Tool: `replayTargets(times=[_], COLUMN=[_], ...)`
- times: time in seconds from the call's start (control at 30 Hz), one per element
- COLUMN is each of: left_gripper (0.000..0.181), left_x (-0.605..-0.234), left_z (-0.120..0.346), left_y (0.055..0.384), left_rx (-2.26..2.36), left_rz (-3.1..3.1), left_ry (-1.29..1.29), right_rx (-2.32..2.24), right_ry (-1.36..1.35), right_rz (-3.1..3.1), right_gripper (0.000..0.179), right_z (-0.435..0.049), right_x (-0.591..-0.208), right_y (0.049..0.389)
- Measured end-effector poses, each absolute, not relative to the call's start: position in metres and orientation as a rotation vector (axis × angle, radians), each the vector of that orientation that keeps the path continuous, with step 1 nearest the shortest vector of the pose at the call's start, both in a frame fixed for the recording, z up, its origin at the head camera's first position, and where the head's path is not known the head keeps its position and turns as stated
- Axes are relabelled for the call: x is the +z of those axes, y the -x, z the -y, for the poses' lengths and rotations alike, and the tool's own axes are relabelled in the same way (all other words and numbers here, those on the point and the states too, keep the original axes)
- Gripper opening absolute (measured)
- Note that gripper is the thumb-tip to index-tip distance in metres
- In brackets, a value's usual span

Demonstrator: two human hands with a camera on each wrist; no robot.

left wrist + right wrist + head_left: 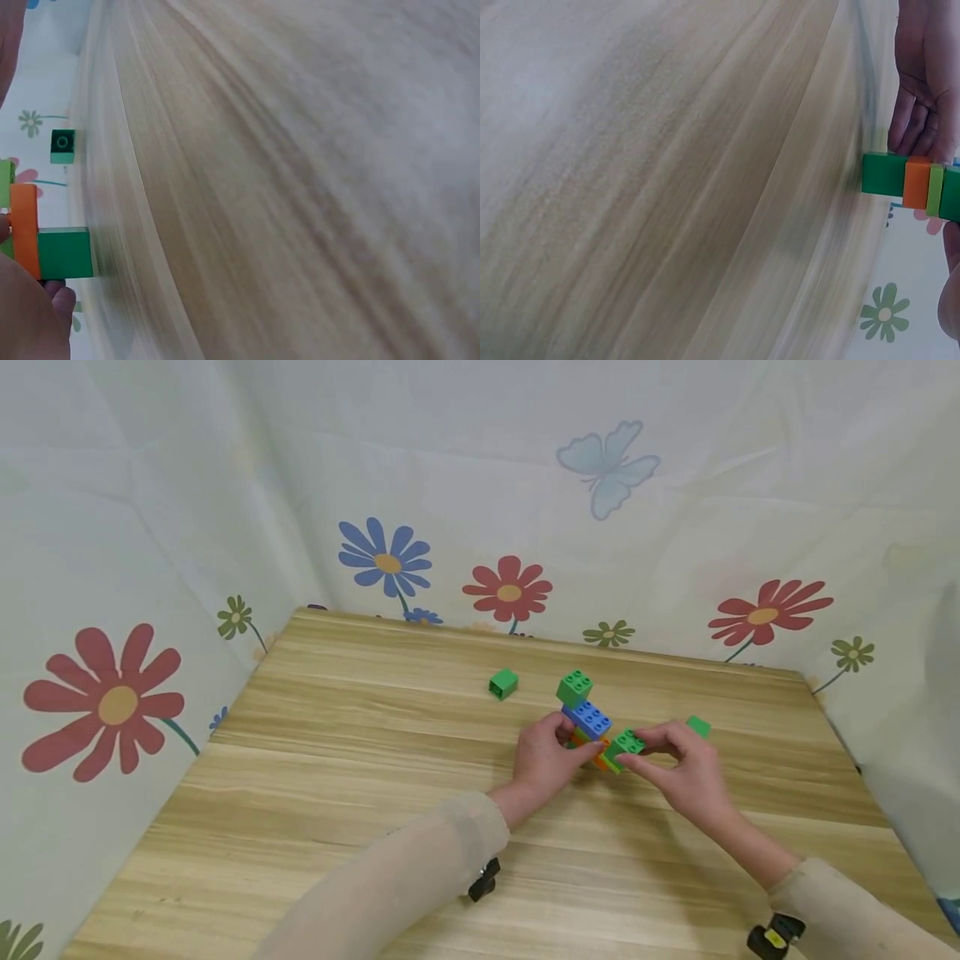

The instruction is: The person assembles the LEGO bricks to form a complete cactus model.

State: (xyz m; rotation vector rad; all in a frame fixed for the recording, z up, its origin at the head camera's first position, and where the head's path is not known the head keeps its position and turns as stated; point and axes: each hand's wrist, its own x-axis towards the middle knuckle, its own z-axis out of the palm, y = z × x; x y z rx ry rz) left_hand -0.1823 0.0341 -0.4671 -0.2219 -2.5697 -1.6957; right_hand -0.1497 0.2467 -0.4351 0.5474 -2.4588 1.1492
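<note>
A stack of toy building bricks stands between the hands, with a blue brick (589, 718) in its upper part and a green brick (575, 688) on top at the far end. Lower down come an orange brick (916, 182), a lime-green brick (934, 189) and a green bottom brick (66, 253) close over the table. My left hand (543, 758) grips the stack from the left, thumb across its near side. At its right end, a green brick (625, 745) is pinched between the thumb and fingers of my right hand (693, 772), right at the lime-green piece.
One loose green brick (503, 684) lies on its side on the wooden table (337, 735), beyond the left hand. Another green brick (699, 727) shows just behind the right hand. A flower-printed curtain (465, 485) borders the table's back and sides.
</note>
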Motion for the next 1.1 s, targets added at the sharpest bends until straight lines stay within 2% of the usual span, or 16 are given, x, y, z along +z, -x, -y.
replayTargets(times=[1.1], left_gripper=[0.031], left_x=[-0.4671], left_z=[-0.0364], left_y=[0.1842], left_rx=[-1.675], left_rz=[2.58], left_ry=[0.168], right_rx=[0.971], right_ry=[-0.592], right_rz=[2.43], right_gripper=[0.037], right_z=[-0.2437], right_x=[-0.4428], right_y=[0.1519])
